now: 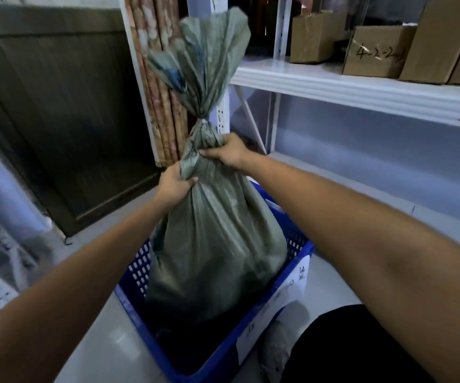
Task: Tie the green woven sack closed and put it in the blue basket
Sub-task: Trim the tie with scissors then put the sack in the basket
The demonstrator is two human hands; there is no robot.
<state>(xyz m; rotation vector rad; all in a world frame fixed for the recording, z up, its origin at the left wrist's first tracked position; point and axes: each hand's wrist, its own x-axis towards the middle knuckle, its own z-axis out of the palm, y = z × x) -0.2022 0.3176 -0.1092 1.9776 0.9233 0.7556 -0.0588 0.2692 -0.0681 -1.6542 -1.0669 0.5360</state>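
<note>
The green woven sack (217,244) stands upright, full and bulging, with its lower part inside the blue basket (292,277). A tie (202,120) cinches its neck, and the loose top fans out above. My left hand (175,183) grips the sack's shoulder on the left, just below the neck. My right hand (224,152) clutches the gathered fabric a little higher, on the right side. The basket is a perforated plastic crate on the floor, with white paper labels on its near right wall. The sack's bottom is hidden by the basket.
A white metal shelf unit (361,89) stands to the right, with cardboard boxes (375,51) on its upper level. Patterned curtain fabric (162,106) hangs behind the sack. A dark wooden panel (57,106) fills the left. A grey bag (281,341) lies beside the basket.
</note>
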